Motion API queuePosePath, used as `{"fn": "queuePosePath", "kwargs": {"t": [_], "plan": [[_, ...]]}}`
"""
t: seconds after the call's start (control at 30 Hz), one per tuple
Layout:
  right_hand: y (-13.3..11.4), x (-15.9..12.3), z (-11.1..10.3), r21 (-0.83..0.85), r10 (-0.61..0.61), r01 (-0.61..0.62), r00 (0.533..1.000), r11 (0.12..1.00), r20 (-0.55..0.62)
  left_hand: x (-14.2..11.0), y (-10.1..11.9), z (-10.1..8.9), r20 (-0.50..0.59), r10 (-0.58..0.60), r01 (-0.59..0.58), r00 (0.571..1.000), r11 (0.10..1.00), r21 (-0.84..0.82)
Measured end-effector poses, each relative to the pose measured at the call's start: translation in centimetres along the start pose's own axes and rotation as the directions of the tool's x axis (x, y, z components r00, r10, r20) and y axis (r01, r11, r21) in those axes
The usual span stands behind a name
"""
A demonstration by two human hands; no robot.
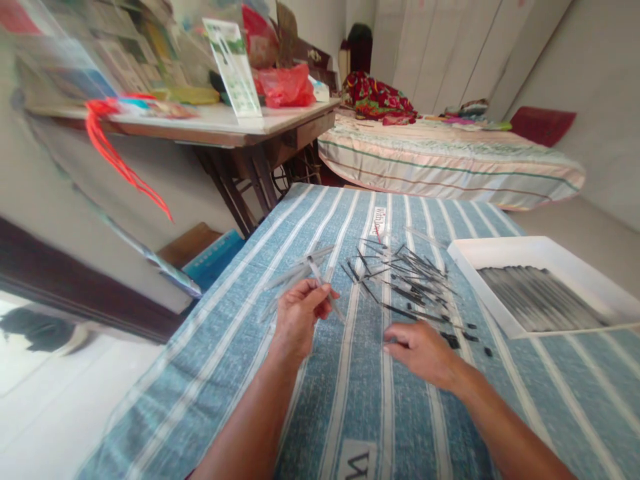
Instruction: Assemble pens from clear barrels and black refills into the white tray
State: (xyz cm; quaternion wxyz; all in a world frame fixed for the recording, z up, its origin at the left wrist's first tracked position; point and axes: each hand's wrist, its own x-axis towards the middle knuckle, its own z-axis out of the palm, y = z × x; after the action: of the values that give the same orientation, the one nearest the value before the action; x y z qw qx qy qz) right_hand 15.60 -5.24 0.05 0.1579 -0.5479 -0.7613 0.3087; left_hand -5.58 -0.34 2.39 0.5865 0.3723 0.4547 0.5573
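Observation:
My left hand (pixel 299 312) is closed in a pinch on a clear pen tube (pixel 320 279) that sticks up and away from the fingers, over a blue striped cloth (pixel 350 393). My right hand (pixel 419 348) lies low on the cloth with its fingers curled together; what they hold, if anything, is hidden. Just beyond it is a loose pile of thin black pen refills (pixel 405 277) and a few small black caps (pixel 463 333). More clear tubes (pixel 295 270) lie to the left of the pile.
A white tray (pixel 505 250) at the right holds several dark finished pens in a row. Behind stand a cluttered wooden table (pixel 235 130) with red bags, and a bed (pixel 450 163) with a striped cover. A dark shape lies on the floor at the far left.

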Motion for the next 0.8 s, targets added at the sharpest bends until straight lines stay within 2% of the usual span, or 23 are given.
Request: {"fn": "queuePosePath", "kwargs": {"t": [0.17,0.33,0.63,0.8], "plan": [[-3.9,1.4,2.4,-0.088,-0.107,0.115,0.990,0.989,0.093,0.4,1.3,-1.5,-0.107,0.078,-0.087,0.991,0.993,-0.084],[-7.2,3.7,4.2,-0.174,-0.126,0.140,0.988,0.975,0.089,0.9,1.8,-2.7,-0.199,0.121,-0.148,0.972,0.981,-0.125],[-11.4,6.3,6.6,-0.340,-0.178,0.217,0.974,0.915,0.141,0.9,2.0,-3.1,-0.232,0.126,-0.163,0.965,0.975,-0.150],[-11.7,7.0,7.2,-0.365,-0.177,0.221,0.973,0.905,0.149,0.9,1.6,-3.0,-0.200,0.133,-0.162,0.971,0.977,-0.135]]}}
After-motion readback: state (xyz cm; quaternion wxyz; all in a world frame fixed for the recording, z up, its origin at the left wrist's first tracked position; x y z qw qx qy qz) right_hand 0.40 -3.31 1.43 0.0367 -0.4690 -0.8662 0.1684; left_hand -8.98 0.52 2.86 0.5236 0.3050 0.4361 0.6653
